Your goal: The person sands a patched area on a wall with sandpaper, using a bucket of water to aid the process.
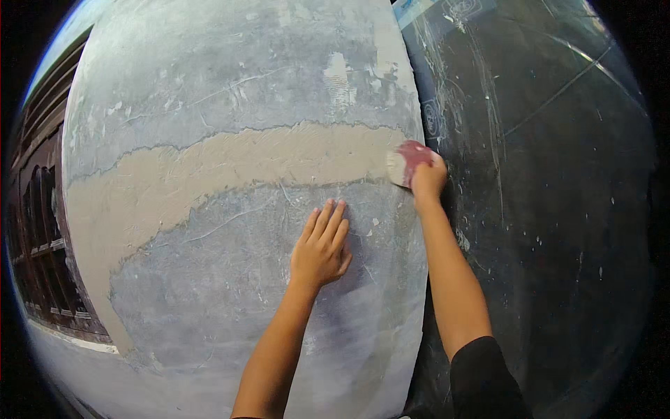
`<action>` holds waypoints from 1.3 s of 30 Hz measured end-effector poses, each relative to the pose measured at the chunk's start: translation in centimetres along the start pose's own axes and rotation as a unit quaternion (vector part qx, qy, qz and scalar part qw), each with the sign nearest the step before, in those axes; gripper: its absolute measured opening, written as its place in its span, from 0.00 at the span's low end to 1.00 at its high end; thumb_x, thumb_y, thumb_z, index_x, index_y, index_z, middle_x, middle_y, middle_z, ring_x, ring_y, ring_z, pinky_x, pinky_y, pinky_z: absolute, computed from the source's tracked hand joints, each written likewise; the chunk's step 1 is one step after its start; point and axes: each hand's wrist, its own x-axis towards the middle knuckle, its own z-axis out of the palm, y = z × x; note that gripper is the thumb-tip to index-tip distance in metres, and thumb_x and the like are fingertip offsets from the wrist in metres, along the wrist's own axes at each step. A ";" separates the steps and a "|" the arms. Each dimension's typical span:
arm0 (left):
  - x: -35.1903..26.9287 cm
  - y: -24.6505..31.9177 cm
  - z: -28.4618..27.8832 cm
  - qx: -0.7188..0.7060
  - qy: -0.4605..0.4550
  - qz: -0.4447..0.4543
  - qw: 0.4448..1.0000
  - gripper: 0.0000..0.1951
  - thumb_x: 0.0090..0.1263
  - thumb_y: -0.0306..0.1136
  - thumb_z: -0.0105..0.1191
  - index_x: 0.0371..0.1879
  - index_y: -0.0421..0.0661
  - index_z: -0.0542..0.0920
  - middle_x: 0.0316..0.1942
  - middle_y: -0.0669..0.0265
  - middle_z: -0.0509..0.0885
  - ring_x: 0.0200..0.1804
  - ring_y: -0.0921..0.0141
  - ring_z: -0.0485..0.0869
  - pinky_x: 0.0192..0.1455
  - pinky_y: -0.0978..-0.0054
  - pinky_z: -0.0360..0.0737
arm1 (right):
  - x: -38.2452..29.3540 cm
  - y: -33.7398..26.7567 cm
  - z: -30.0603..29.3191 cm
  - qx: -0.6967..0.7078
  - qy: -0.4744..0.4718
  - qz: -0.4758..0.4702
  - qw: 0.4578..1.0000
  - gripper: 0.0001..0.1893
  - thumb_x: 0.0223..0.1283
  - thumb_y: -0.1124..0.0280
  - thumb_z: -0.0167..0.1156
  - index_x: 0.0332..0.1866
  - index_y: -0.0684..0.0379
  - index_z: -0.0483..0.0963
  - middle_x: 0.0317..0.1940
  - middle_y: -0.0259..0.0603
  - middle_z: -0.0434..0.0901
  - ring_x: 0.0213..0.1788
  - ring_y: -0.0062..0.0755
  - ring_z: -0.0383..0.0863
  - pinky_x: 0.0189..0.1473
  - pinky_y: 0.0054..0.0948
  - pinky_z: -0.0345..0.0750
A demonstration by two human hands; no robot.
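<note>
My right hand [430, 175] grips a reddish flat scraper [413, 160] by its edge, near the right border of the grey wall [235, 298]. Pale putty shows on the scraper's left side, where it meets the end of a wide beige putty band [251, 154]. That band runs across the wall and bends down at the left. Below it, my left hand [320, 246] rests with its fingertips against the wall, fingers pointing up and holding nothing. The thumb side of this hand is partly shaded.
A dark wooden window with bars [44, 225] is set in the wall at the left. On the right, a dark panel or surface [555, 220] with white splashes and scratches stands close beside the wall's edge. Several thin cracks and white patches [339, 78] mark the wall.
</note>
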 end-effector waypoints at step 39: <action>0.1 0.2 -0.2 0.013 0.002 0.005 1.000 0.22 0.57 0.35 0.55 0.52 0.41 0.75 0.70 0.55 0.69 0.73 0.56 0.66 0.76 0.56 0.59 | -0.9 0.2 -0.7 0.111 0.075 0.077 0.988 0.15 0.54 0.80 0.53 0.48 0.67 0.77 0.47 0.53 0.83 0.53 0.43 0.82 0.57 0.35 0.75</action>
